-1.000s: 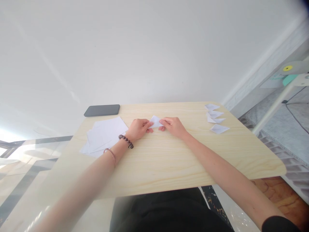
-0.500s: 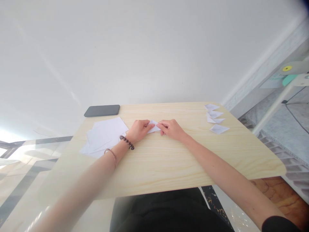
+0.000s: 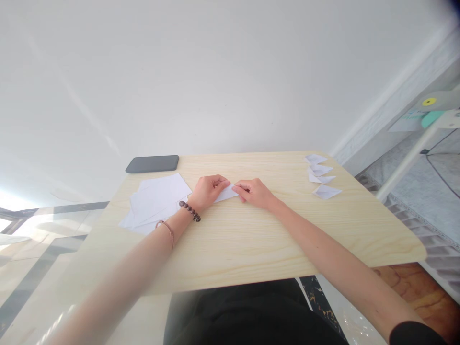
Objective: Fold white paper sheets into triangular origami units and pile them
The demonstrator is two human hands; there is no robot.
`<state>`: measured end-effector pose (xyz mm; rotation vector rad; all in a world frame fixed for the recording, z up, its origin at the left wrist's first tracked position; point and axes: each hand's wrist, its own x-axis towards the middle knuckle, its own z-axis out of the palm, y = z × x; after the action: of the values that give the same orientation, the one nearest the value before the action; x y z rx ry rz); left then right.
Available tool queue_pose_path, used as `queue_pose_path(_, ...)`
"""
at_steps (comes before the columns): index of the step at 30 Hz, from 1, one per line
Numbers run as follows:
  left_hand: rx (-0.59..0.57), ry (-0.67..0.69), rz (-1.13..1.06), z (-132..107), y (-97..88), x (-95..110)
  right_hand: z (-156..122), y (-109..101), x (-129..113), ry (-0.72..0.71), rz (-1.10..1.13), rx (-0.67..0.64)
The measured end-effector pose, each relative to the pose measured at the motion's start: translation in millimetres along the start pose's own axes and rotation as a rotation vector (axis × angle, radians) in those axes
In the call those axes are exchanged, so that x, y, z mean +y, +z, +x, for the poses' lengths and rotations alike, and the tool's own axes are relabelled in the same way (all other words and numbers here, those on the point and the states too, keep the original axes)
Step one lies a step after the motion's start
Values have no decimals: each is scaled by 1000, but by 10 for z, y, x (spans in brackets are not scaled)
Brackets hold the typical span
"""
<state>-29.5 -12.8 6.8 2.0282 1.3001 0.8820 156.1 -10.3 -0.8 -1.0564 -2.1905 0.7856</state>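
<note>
Between my two hands, above the middle of the table, is a small folded piece of white paper (image 3: 226,192). My left hand (image 3: 208,190), with a dark bead bracelet at the wrist, pinches its upper left part between thumb and fingers. Thumb and forefinger of my right hand (image 3: 254,192) are closed on its right corner. Part of the paper is hidden behind my left hand. Left of that hand lies a loose pile of white paper sheets (image 3: 158,199).
A dark phone (image 3: 153,164) lies at the table's back left corner. Several folded white paper shapes (image 3: 326,191) stand in a column on the right side of the pale wooden table (image 3: 244,249). A white wall (image 3: 230,86) rises behind the table's far edge.
The fingers of my left hand have shifted up and right along the paper. More of the paper's lower left part shows below them. My right hand has barely moved.
</note>
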Motion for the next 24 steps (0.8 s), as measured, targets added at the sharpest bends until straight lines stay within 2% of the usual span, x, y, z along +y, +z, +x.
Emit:
queue_pose_path(4, -34, -136, -138, -6, 0, 0, 9, -6, 17, 33, 22, 58)
queue_pose_path(8, -77, -163, -390, -13, -34, 28, 18, -30, 64, 102, 100, 129)
queue_pose_path(11, -137, -165, -474, -8, -65, 19, 24, -32, 91, 122, 124, 157)
queue_pose_path(16, -184, -133, -359, 6, -60, -82, 29, -21, 98, 139, 127, 187)
queue_pose_path(20, -154, -125, -296, 0, -45, -108, 31, -23, 98, 166, 198, 177)
queue_pose_path(24, -99, -88, -173, -26, -33, -28, 35, -31, 105, 204, 314, 189)
